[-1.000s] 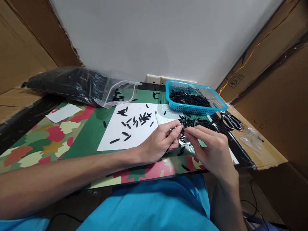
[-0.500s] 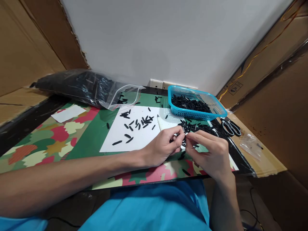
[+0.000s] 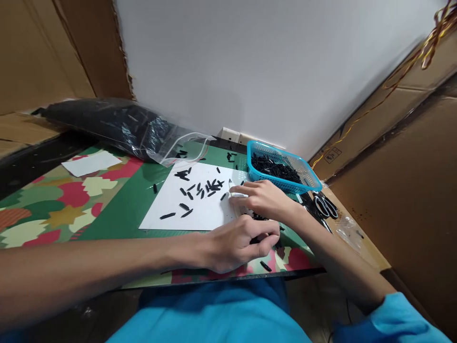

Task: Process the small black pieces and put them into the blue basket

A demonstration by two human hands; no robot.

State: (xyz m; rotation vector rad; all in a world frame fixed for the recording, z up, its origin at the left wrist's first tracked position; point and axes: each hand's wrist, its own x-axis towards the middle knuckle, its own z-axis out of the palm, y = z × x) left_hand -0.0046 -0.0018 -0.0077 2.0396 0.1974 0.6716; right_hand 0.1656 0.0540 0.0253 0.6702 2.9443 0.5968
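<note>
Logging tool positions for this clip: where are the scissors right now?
In the head view, the scissors lie flat at the table's right edge, just right of the blue basket and beyond the right hand, untouched.

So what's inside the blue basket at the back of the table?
The blue basket holds a heap of small black pieces. The heap covers the basket's floor, so anything beneath it stays hidden.
</note>
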